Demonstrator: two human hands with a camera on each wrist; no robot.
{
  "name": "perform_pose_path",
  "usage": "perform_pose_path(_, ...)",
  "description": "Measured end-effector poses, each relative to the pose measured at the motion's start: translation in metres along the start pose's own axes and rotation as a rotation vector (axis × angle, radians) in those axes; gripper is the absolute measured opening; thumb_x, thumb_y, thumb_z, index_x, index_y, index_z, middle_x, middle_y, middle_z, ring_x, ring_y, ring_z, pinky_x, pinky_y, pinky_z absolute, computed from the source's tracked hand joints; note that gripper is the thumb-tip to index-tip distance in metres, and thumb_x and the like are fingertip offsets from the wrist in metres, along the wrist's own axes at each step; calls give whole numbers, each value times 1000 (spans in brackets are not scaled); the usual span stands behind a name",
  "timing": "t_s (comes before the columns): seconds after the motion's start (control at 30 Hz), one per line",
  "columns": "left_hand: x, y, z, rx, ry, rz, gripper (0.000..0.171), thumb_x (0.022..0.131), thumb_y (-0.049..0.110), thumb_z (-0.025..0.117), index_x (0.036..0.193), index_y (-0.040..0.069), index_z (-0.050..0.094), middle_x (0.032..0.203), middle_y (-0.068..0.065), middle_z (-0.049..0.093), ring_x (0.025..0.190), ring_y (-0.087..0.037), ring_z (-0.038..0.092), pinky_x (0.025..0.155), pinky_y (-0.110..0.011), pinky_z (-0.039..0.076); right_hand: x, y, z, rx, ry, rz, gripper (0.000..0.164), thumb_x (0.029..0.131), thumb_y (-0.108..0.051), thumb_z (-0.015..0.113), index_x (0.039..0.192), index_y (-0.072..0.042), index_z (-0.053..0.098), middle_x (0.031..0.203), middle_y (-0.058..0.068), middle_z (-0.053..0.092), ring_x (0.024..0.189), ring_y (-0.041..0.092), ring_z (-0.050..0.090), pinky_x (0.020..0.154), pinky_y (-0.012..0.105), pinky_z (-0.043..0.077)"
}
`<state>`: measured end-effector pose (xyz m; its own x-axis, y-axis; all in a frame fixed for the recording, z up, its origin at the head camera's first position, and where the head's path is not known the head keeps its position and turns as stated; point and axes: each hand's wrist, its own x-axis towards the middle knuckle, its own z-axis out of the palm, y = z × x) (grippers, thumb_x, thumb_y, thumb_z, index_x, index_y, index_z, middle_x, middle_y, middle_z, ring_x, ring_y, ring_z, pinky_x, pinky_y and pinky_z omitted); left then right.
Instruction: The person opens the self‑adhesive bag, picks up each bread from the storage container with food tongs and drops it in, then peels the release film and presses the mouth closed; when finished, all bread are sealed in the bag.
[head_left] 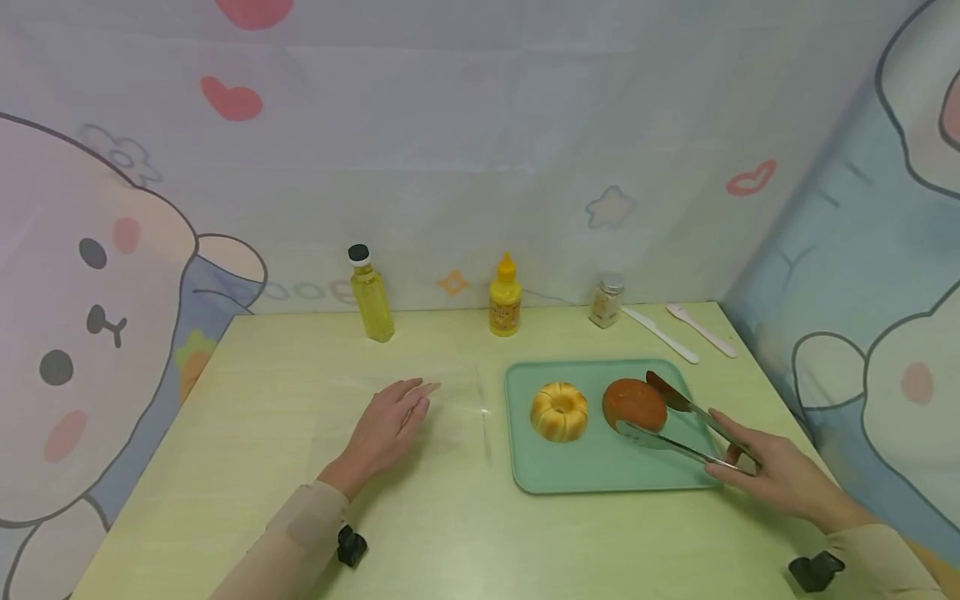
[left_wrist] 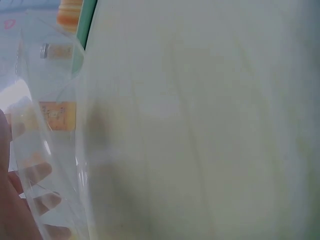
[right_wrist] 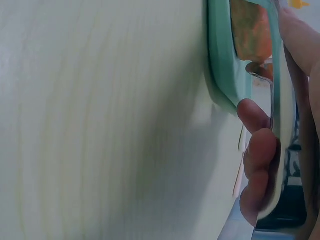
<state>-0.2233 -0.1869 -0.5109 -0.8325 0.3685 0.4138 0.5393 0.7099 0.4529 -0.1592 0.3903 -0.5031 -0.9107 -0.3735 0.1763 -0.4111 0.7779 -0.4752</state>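
Metal tongs (head_left: pixel 727 437) lie in my right hand (head_left: pixel 780 475), whose fingers and thumb grip both arms. The tongs' tips straddle a round brown bun (head_left: pixel 634 405) on the green tray (head_left: pixel 600 475), one tip at its far right side, the other at its near edge. A golden ring-shaped bread (head_left: pixel 559 412) sits left of the bun. My left hand (head_left: pixel 386 425) holds a clear plastic bag (left_wrist: pixel 60 85) left of the tray. In the left wrist view several fingers (left_wrist: pixel 45 202) show through the plastic, while the thumb is on the near side.
Along the back of the table (head_left: pixel 247 433) stand an oil bottle (head_left: pixel 372 300), a yellow squeeze bottle (head_left: pixel 506 300) and a small jar (head_left: pixel 607 302). A white plastic knife (head_left: pixel 660 335) and a pale fork (head_left: pixel 701 331) lie behind the tray. A printed cloth hangs behind.
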Motion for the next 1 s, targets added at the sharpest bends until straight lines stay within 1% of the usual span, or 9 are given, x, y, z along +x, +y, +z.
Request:
perform_pose_path(0.13,0,0,0,-8,-12,-10,36,111,19,51,142,10,67,142,-26,62,136,-45,54,111,-65,41,1,-1,1,-15,-37,7,74,97,-29,79,158,-4,46,86,-17,57,48,-5,32,48,19,36)
perform_pose_path(0.2,0,-1,1,-18,-23,-17,36,111,20,51,142,10,66,143,-26,61,137,-45,53,112,-65,40,3,-1,1,-24,-42,8,72,97,-29,78,157,-5,47,85,-17,56,48,-4,33,47,20,36)
perform_pose_path(0.4,1,-2,1,-66,-49,-38,38,112,22,49,145,10,64,147,-26,58,140,-45,50,116,-63,37,6,-3,-1,-69,-25,4,65,99,-30,76,155,-6,52,77,-18,51,50,-4,33,47,20,34)
perform_pose_path(0.63,2,-3,1,-94,-56,-43,38,112,22,49,146,10,63,148,-26,57,143,-44,48,119,-63,34,6,-5,-3,-107,-14,-30,63,99,-30,75,154,-7,54,69,-20,44,51,-5,30,47,19,32)
perform_pose_path(0.83,1,-3,2,-109,-48,-41,37,112,20,50,145,9,63,148,-28,56,143,-47,46,119,-65,34,6,-6,-4,-97,30,-60,64,98,-24,76,155,-9,52,69,-21,44,50,-5,29,46,18,32)
perform_pose_path(1.0,0,-3,3,-115,-46,-37,37,112,20,49,145,10,63,148,-28,55,144,-48,45,119,-64,32,14,-15,-10,-111,71,-99,64,96,-22,78,155,-11,54,71,-20,43,51,-5,29,47,18,32)
